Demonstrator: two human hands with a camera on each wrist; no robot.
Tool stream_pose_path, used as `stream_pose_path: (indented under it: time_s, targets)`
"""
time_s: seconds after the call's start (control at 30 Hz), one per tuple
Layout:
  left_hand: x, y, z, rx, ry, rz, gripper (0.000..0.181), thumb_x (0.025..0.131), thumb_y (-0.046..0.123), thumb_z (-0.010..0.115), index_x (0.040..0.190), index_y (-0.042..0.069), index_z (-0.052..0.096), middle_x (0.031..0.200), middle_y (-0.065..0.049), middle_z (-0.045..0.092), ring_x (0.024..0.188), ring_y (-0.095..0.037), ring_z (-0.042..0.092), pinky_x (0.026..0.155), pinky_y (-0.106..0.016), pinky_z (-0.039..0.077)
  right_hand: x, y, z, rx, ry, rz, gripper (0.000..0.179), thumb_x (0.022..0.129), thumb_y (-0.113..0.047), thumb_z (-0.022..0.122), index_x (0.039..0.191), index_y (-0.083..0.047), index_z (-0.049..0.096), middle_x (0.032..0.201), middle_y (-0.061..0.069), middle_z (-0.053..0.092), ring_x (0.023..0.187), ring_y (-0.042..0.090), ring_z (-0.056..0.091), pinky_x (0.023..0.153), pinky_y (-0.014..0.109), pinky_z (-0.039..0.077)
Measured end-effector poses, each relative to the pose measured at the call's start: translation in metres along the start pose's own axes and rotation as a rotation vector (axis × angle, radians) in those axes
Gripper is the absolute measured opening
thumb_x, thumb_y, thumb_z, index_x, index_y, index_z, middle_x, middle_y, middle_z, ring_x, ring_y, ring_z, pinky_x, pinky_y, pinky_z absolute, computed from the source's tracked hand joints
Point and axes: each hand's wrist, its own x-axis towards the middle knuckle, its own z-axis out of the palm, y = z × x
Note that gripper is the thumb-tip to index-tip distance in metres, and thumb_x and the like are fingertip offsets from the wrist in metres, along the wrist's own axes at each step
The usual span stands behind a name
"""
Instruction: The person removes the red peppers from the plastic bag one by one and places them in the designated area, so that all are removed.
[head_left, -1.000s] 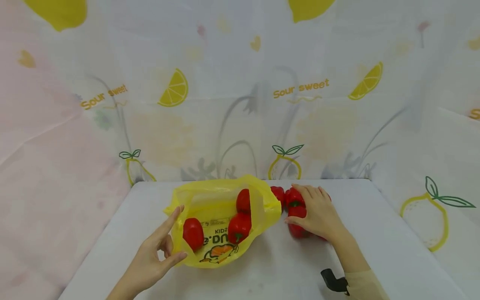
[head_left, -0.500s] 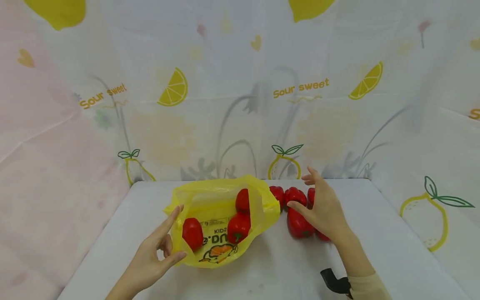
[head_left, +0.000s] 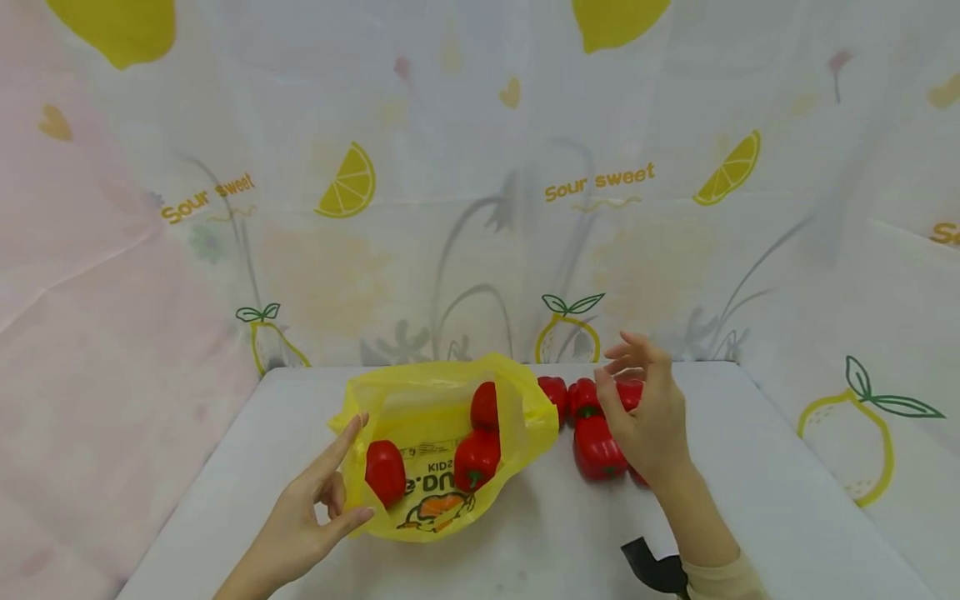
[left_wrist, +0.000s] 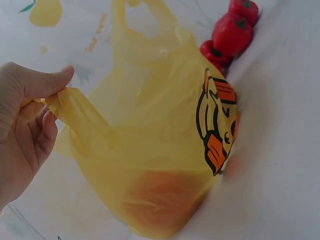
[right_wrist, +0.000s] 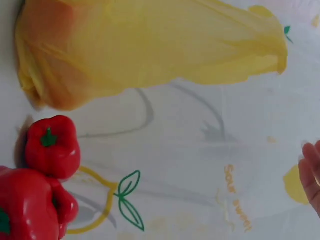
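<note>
A yellow plastic bag with a printed cartoon lies on the table, its mouth facing me. Three red bell peppers show inside it, one pepper at the left and another pepper at the right. My left hand pinches the bag's left edge; the left wrist view shows thumb and fingers around a bag handle. Just right of the bag, several more red bell peppers sit in a cluster. Above them hovers my right hand, fingers loosely bent and holding nothing, partly hiding the peppers at the right.
The white table ends at a patterned cloth backdrop with lemon prints, which also rises along both sides. Near my right wrist is a black curved piece. In the right wrist view a pepper stands close beside the bag.
My right hand has lifted off the peppers it was touching, and its fingers have bent a little since. The left hand and bag stay in place.
</note>
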Motion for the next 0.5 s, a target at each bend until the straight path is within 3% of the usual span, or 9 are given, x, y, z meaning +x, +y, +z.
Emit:
stream_pose_path:
  time_s: [0.13, 0.27, 0.37, 0.5]
  targets:
    - [0.001, 0.0, 0.0, -0.001, 0.007, 0.029, 0.099, 0.066, -0.012, 0.08, 0.15, 0.002, 0.029, 0.15, 0.008, 0.038, 0.053, -0.003, 0.04, 0.048, -0.019, 0.041, 0.01, -0.012, 0.006, 0.045, 0.075, -0.102, 0.044, 0.097, -0.03, 0.054, 0.119, 0.008, 0.048, 0.1, 0.014, 0.062, 0.083, 0.02, 0.06, 0.079, 0.015, 0.046]
    - [0.0, 0.0, 0.0, 0.005, 0.004, 0.029, 0.099, 0.066, -0.011, 0.081, 0.15, 0.002, 0.029, 0.149, 0.011, 0.039, 0.053, -0.003, 0.04, 0.048, -0.019, 0.041, 0.019, -0.023, 0.015, 0.078, 0.136, -0.192, 0.036, 0.098, -0.029, 0.054, 0.098, 0.007, 0.057, 0.089, 0.013, 0.061, 0.078, 0.021, 0.058, 0.075, 0.018, 0.048]
    - [0.0, 0.0, 0.0, 0.006, 0.004, 0.019, 0.099, 0.066, -0.011, 0.081, 0.15, 0.003, 0.03, 0.132, 0.014, 0.05, 0.052, -0.003, 0.04, 0.048, -0.019, 0.042, 0.024, -0.031, 0.021, 0.08, 0.147, -0.232, 0.033, 0.098, -0.027, 0.055, 0.091, 0.004, 0.058, 0.085, 0.011, 0.061, 0.076, 0.021, 0.057, 0.073, 0.02, 0.049]
    - [0.0, 0.001, 0.0, 0.004, 0.009, 0.027, 0.099, 0.067, -0.011, 0.08, 0.15, 0.002, 0.03, 0.138, 0.004, 0.05, 0.053, -0.004, 0.04, 0.048, -0.019, 0.041, 0.03, -0.043, 0.031, 0.092, 0.15, -0.26, 0.03, 0.098, -0.026, 0.055, 0.088, 0.002, 0.059, 0.082, 0.009, 0.062, 0.073, 0.02, 0.057, 0.068, 0.024, 0.05]
